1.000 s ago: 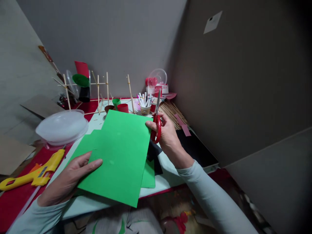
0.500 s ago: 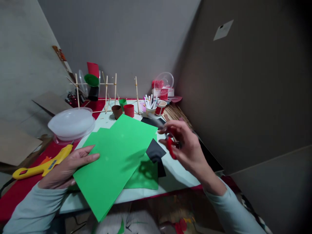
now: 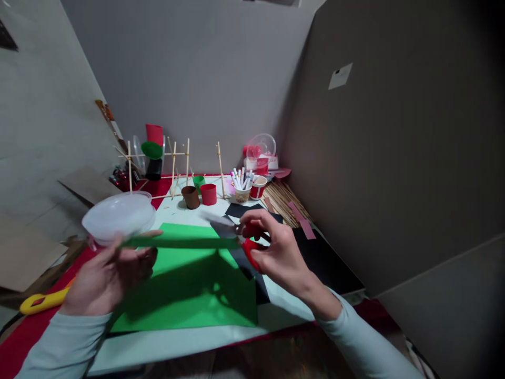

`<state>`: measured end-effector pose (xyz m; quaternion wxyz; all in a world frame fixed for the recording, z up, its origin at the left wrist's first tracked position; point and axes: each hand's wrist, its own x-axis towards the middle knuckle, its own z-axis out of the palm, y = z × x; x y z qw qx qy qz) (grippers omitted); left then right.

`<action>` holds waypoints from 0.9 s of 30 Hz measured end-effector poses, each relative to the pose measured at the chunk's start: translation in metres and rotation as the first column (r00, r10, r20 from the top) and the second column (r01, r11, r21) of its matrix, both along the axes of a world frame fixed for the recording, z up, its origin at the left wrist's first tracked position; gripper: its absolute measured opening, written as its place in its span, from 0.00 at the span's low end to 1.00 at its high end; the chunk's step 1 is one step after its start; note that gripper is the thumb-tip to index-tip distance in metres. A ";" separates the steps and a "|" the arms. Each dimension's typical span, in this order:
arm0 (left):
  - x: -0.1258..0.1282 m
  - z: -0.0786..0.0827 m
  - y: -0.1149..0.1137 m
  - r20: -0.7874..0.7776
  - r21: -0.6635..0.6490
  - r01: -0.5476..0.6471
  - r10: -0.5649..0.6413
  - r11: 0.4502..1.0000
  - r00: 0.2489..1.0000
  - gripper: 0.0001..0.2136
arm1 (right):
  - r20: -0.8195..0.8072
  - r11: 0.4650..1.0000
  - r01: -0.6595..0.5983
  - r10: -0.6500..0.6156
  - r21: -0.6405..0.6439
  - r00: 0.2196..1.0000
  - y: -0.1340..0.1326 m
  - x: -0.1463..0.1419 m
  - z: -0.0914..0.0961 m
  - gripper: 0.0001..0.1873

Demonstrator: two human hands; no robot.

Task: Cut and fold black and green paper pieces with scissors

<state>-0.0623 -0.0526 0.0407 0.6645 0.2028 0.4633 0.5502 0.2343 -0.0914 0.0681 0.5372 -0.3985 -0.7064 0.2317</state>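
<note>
My left hand (image 3: 114,268) grips one end of a green sheet (image 3: 185,242), which is seen nearly edge-on above the table. In my right hand (image 3: 276,245) are red-handled scissors (image 3: 252,252), with fingers in the loops. Their blades are blurred and point left, just above the sheet's right end; whether they touch it I cannot tell. Beneath, a larger green sheet (image 3: 177,300) lies flat, with shadows of the hand and scissors on it. Black pieces (image 3: 262,289) stick out from under its right side.
A yellow glue gun (image 3: 45,301) and plastic lids (image 3: 118,216) are at the left. Behind stand brown (image 3: 191,198) and red (image 3: 208,195) rolled cups, a stick frame (image 3: 188,163) and a cup of markers (image 3: 242,193). Thin sticks (image 3: 288,202) and a black sheet (image 3: 327,258) lie right.
The held green sheet has tilted from facing me to nearly edge-on. My right hand has moved left and down with the scissors, bringing the blades over the sheet. The view has tipped upward.
</note>
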 end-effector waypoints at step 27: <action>0.048 -0.010 0.023 -0.244 0.139 0.061 -0.025 0.988 0.969 0.21 | -0.663 0.774 -0.384 -0.061 -0.503 0.746 0.060 -0.016 -0.033 0.28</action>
